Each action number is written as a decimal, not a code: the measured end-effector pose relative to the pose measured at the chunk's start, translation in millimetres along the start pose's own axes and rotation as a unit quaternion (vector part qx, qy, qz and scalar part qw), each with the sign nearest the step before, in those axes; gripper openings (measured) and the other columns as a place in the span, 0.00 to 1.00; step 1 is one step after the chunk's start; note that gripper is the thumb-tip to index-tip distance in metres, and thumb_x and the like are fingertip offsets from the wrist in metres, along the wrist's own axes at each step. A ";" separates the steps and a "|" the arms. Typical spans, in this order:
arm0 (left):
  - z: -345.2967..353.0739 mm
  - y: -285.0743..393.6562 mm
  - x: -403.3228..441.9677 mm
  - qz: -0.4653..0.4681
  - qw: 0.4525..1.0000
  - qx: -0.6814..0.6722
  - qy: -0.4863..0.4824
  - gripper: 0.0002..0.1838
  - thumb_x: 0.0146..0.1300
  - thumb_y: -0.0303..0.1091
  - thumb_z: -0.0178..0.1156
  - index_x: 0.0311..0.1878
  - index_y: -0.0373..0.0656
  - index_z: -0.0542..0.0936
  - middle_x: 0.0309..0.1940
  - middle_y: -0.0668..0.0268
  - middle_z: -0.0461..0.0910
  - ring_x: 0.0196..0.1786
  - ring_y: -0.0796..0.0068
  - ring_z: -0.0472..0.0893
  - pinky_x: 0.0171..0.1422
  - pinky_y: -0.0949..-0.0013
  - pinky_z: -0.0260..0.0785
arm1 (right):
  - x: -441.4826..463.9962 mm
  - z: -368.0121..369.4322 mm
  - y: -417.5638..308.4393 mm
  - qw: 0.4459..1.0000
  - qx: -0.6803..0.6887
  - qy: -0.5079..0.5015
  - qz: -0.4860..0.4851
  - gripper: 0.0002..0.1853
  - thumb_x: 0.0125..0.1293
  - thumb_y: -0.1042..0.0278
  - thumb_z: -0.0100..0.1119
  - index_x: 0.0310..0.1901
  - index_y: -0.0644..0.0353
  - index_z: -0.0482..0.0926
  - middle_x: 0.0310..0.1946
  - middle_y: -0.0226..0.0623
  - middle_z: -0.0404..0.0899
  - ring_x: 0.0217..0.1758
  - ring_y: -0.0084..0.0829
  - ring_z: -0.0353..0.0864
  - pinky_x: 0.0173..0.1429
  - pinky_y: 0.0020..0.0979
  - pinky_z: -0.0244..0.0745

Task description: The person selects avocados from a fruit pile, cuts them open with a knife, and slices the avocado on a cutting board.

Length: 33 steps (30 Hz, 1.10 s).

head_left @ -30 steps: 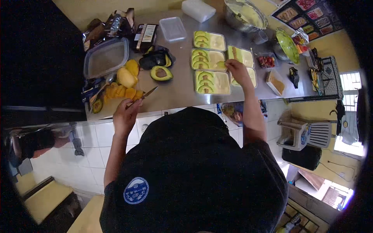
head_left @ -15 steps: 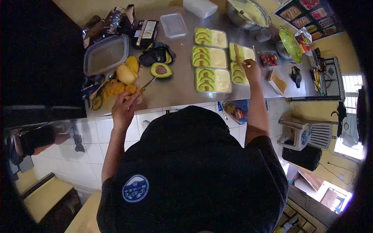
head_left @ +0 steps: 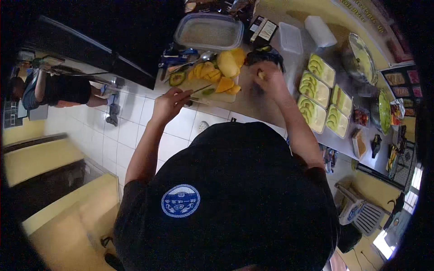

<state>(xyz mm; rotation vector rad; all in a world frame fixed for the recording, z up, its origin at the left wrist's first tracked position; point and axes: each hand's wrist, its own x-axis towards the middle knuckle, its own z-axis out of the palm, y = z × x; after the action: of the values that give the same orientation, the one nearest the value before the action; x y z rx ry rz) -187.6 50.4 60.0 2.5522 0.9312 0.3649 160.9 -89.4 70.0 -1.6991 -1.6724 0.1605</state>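
My left hand (head_left: 172,105) is closed round the handle of a knife (head_left: 202,88), at the front edge of the cutting board. Sliced mango (head_left: 205,71) and a peeled mango (head_left: 227,63) lie just beyond the blade, with a green piece (head_left: 208,91) beside it. Motion blurs my right hand (head_left: 270,79), which is over the avocado half, in front of the dark avocado skins (head_left: 266,55); its fingers are bent, and its hold on the avocado is unclear. Several trays (head_left: 313,115) with avocado slices over a pale filling stand to the right.
An open plastic container (head_left: 209,30) stands behind the mango, near a spoon (head_left: 208,56). Farther right are a clear lid (head_left: 290,38), a metal bowl (head_left: 361,58), a green-smeared bowl (head_left: 382,110) and a strawberry box (head_left: 360,117). Another person (head_left: 68,90) is at the far left.
The view has swung left. My right hand has moved from the trays to the avocado by the dark skins. My left hand still holds the knife, its blade now beside the green piece.
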 end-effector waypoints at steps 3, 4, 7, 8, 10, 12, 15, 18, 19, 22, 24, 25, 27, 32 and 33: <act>4.2 -18.4 -3.5 0.056 0.998 0.013 -0.016 0.13 0.62 0.39 0.66 0.51 0.60 0.85 0.39 0.67 0.82 0.33 0.67 0.85 0.35 0.66 0.78 | 22.4 77.4 -22.5 0.990 -0.008 -0.102 -0.098 0.17 0.53 0.64 0.66 0.46 0.58 0.83 0.41 0.42 0.83 0.48 0.45 0.80 0.56 0.43 0.74; 4.2 -20.3 -2.7 0.054 0.998 0.013 -0.015 0.13 0.62 0.39 0.66 0.51 0.60 0.85 0.39 0.67 0.82 0.33 0.67 0.85 0.35 0.66 0.78 | 26.8 98.8 -25.1 0.990 -0.008 -0.103 -0.100 0.17 0.53 0.64 0.66 0.46 0.58 0.83 0.41 0.42 0.83 0.48 0.45 0.80 0.56 0.43 0.74; 10.5 -28.9 1.4 0.105 0.994 0.015 -0.009 0.16 0.62 0.37 0.65 0.54 0.63 0.84 0.39 0.68 0.82 0.30 0.67 0.83 0.33 0.65 0.77 | 35.1 139.2 -28.9 0.964 -0.071 -0.225 -0.121 0.17 0.52 0.63 0.66 0.44 0.59 0.83 0.39 0.42 0.82 0.48 0.45 0.80 0.56 0.43 0.74; 11.4 -30.9 2.0 0.104 0.994 0.013 -0.008 0.16 0.62 0.37 0.65 0.54 0.63 0.84 0.39 0.68 0.82 0.30 0.67 0.83 0.33 0.65 0.77 | 36.7 144.1 -31.8 0.956 -0.082 -0.260 -0.106 0.18 0.51 0.60 0.66 0.44 0.58 0.82 0.39 0.44 0.82 0.48 0.46 0.80 0.56 0.46 0.73; 14.1 -33.8 2.6 0.116 0.993 -0.005 0.007 0.17 0.63 0.38 0.64 0.55 0.64 0.83 0.39 0.68 0.81 0.31 0.66 0.83 0.34 0.65 0.78 | 37.6 148.7 -33.8 0.946 -0.094 -0.298 -0.090 0.19 0.51 0.57 0.67 0.43 0.58 0.82 0.40 0.45 0.81 0.49 0.48 0.79 0.56 0.49 0.72; 16.9 -38.2 4.1 0.116 0.993 0.012 -0.005 0.16 0.64 0.38 0.63 0.55 0.64 0.83 0.40 0.68 0.81 0.31 0.66 0.83 0.34 0.64 0.78 | 37.7 145.9 -38.9 0.954 -0.085 -0.274 -0.087 0.18 0.52 0.58 0.66 0.42 0.59 0.83 0.39 0.46 0.82 0.49 0.48 0.79 0.56 0.50 0.72; 17.0 -38.7 4.2 0.108 0.994 0.017 -0.021 0.16 0.65 0.39 0.61 0.55 0.64 0.82 0.40 0.68 0.80 0.32 0.64 0.83 0.33 0.62 0.77 | 40.5 143.0 -44.8 0.955 -0.087 -0.273 -0.083 0.16 0.52 0.59 0.66 0.40 0.59 0.83 0.38 0.46 0.82 0.49 0.48 0.80 0.54 0.50 0.73; 19.6 -37.9 4.4 0.105 0.994 0.004 -0.021 0.15 0.64 0.39 0.61 0.54 0.63 0.83 0.38 0.69 0.80 0.31 0.64 0.83 0.33 0.62 0.77 | 37.7 148.3 -42.2 0.964 -0.077 -0.236 -0.097 0.14 0.52 0.61 0.65 0.39 0.59 0.84 0.37 0.47 0.82 0.47 0.48 0.81 0.53 0.51 0.74; 21.7 -37.7 4.2 0.110 0.994 0.005 -0.014 0.14 0.63 0.39 0.62 0.52 0.61 0.84 0.36 0.70 0.79 0.31 0.64 0.83 0.34 0.62 0.76 | 37.2 150.2 -40.6 0.964 -0.077 -0.235 -0.094 0.14 0.52 0.61 0.65 0.39 0.59 0.84 0.37 0.47 0.82 0.47 0.48 0.81 0.53 0.51 0.74; 28.2 -35.2 2.7 0.097 0.995 0.000 -0.019 0.12 0.64 0.38 0.62 0.50 0.60 0.85 0.36 0.69 0.79 0.30 0.64 0.82 0.33 0.62 0.76 | 37.1 149.3 -41.0 0.960 -0.091 -0.253 -0.077 0.14 0.51 0.64 0.64 0.38 0.60 0.84 0.36 0.47 0.82 0.45 0.49 0.81 0.53 0.50 0.74; 32.5 -36.8 1.8 0.104 0.994 0.005 -0.033 0.13 0.63 0.37 0.61 0.51 0.61 0.84 0.38 0.68 0.80 0.31 0.63 0.82 0.33 0.62 0.76 | 37.0 145.7 -41.7 0.957 -0.095 -0.269 -0.058 0.15 0.49 0.63 0.64 0.40 0.55 0.82 0.38 0.44 0.81 0.51 0.47 0.78 0.56 0.47 0.72; 34.0 -38.3 2.8 0.108 0.993 0.012 -0.044 0.15 0.63 0.36 0.60 0.53 0.62 0.83 0.40 0.68 0.80 0.32 0.62 0.83 0.33 0.61 0.77 | 37.7 145.5 -40.7 0.957 -0.097 -0.266 -0.057 0.15 0.49 0.63 0.64 0.40 0.55 0.82 0.38 0.44 0.81 0.51 0.47 0.78 0.56 0.47 0.72; 38.7 -41.2 3.0 0.133 0.991 0.029 -0.013 0.15 0.62 0.34 0.60 0.52 0.62 0.83 0.41 0.68 0.81 0.34 0.62 0.83 0.34 0.61 0.77 | 37.8 143.9 -40.4 0.959 -0.086 -0.256 -0.090 0.12 0.51 0.64 0.63 0.38 0.54 0.82 0.34 0.44 0.81 0.45 0.47 0.80 0.53 0.47 0.73; 35.3 -37.9 6.3 0.168 0.980 0.077 0.069 0.16 0.59 0.30 0.60 0.47 0.63 0.85 0.43 0.68 0.82 0.39 0.64 0.83 0.39 0.62 0.77 | 25.4 158.4 -29.7 0.974 -0.102 -0.193 -0.065 0.09 0.54 0.64 0.61 0.37 0.55 0.82 0.29 0.44 0.81 0.37 0.47 0.82 0.46 0.46 0.76; 30.9 -33.4 7.2 0.154 0.986 0.049 0.051 0.17 0.57 0.29 0.60 0.47 0.63 0.85 0.43 0.67 0.82 0.40 0.64 0.83 0.40 0.62 0.77 | 21.4 164.8 -17.8 0.974 -0.107 -0.194 -0.051 0.09 0.54 0.64 0.62 0.36 0.56 0.82 0.29 0.44 0.81 0.36 0.47 0.82 0.44 0.46 0.77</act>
<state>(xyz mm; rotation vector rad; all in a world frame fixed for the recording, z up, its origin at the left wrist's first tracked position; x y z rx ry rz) -189.3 70.0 18.3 2.7958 0.5983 0.5552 57.1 -5.4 -30.5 -1.8202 -2.1252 0.2859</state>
